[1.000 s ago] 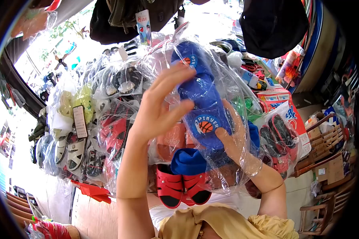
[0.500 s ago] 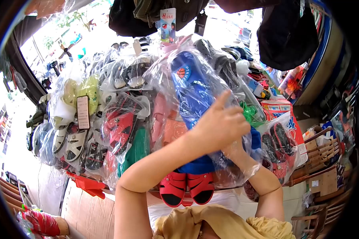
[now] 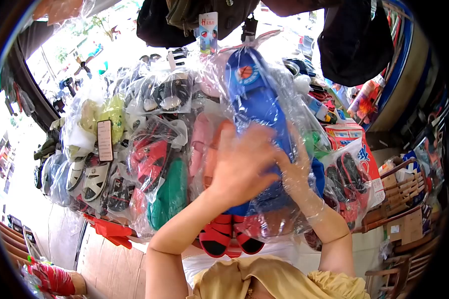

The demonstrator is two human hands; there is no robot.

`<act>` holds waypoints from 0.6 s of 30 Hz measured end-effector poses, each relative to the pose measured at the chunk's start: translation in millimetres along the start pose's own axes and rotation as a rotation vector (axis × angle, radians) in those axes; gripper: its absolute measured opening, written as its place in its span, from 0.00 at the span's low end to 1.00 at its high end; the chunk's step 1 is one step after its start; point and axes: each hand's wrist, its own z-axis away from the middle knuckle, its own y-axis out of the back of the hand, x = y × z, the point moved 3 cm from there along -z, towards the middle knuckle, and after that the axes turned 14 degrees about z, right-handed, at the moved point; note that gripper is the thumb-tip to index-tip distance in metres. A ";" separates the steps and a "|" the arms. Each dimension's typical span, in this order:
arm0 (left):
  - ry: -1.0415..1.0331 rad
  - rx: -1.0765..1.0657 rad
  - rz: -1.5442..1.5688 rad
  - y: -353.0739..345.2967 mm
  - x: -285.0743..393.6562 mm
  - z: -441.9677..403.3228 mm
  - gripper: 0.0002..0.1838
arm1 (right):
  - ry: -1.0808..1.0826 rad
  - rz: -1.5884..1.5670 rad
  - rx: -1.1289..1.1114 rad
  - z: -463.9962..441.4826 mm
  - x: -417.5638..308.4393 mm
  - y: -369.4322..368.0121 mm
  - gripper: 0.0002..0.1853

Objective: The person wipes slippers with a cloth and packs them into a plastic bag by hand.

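Note:
A pair of blue slippers (image 3: 257, 102) with a round orange-and-white emblem stands tilted up in a clear plastic bag (image 3: 279, 212). My right hand (image 3: 297, 172) is at the slippers' right side with plastic over its fingers and wrist, and appears to grip them. In front of the slippers is my left hand (image 3: 244, 162), blurred by motion, its thumb and fingers apart. Whether it touches the plastic is unclear. Red sandals with black soles (image 3: 222, 236) lie below, close to my lap. Beside my left hand are pink slippers (image 3: 199, 137) and orange footwear (image 3: 214, 149).
Bagged shoes and sandals cover the stand on the left, with a phone (image 3: 105, 140) among them. Dark bags (image 3: 356, 45) hang overhead. A red-and-white box (image 3: 361, 149) and wooden racks (image 3: 401, 184) stand to the right. A red spool (image 3: 50, 279) sits lower left.
My left hand has moved left and down, away from the slippers' right edge, and its fingers have spread. The blue slippers have shifted slightly right and up, more upright.

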 end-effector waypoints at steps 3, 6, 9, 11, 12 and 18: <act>0.313 0.599 0.696 -15.8 -57.3 38.5 0.46 | 0.011 0.121 0.082 0.5 1.4 6.4 0.38; 0.780 0.257 1.425 -38.0 -61.4 58.3 0.50 | 0.064 0.027 0.096 -0.2 6.8 5.0 0.37; 0.791 0.062 1.429 -47.1 -61.0 69.7 0.36 | 0.099 0.117 0.110 1.5 8.2 7.3 0.38; 0.861 -0.171 1.119 -52.2 -58.0 73.4 0.26 | 0.081 0.111 0.115 -0.6 10.3 6.6 0.37; 0.902 -0.386 0.792 -53.0 -55.3 75.8 0.18 | 0.076 0.112 0.117 -2.2 15.8 7.5 0.37; 0.783 -0.177 0.881 -30.2 -27.5 51.3 0.13 | -0.050 -0.109 0.178 -2.2 27.7 6.9 0.32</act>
